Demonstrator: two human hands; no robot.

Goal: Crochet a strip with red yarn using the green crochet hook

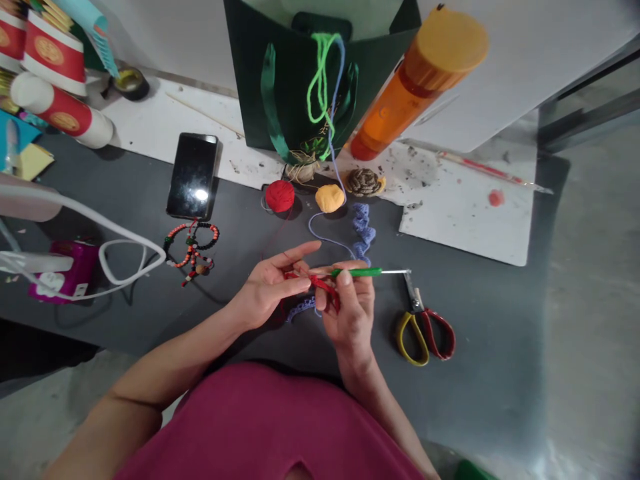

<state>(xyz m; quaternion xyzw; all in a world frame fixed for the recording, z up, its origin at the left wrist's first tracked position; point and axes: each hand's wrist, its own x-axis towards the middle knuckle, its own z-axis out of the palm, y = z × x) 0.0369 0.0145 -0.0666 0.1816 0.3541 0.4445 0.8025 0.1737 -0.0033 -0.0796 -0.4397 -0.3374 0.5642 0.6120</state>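
Observation:
Between the thumb and fingers of my left hand [270,283] is a small piece of red crochet [325,288], its index finger stretched out with red yarn across it. My right hand [351,307] grips a crochet hook [360,272] by its green handle, the hook's working tip hidden at the red piece. A red yarn ball [280,196] lies beyond my left hand, a thin strand trailing from it. Blue crochet [363,230] curls on the table just past my hands, and another blue strip [301,309] shows beneath them.
Scissors [420,327] lie right of my hands. A yellow yarn ball [330,198], a dark green bag [300,87] and an orange bottle [415,87] stand behind. To the left are a phone [193,175], a beaded bracelet [193,247] and a white cable [125,233].

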